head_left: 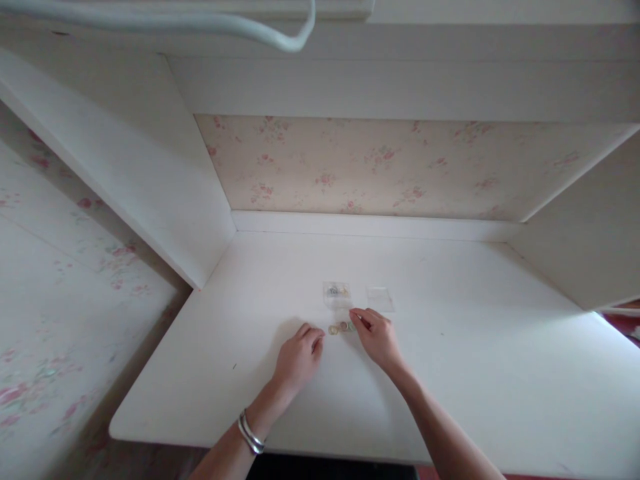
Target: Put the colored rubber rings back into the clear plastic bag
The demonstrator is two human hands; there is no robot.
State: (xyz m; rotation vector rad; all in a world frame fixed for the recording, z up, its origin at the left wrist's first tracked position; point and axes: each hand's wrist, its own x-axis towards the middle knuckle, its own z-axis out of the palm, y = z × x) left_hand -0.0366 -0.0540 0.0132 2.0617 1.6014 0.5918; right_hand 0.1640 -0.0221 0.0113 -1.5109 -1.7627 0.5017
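A white desk (450,373) is being shown. Cream wallpaper (400,167) with pink flowers is being displayed. A silver bracelet (250,433) is being worn. Gold-toned rings (342,327) are being shown.

We see small gold-toned rings (341,327) lying in a short row on the white desk (475,373), between our fingertips.

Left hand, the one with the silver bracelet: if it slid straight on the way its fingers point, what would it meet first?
Probably the small gold-coloured rings lying on the white tabletop, just beyond the left hand; depth is hard to judge.
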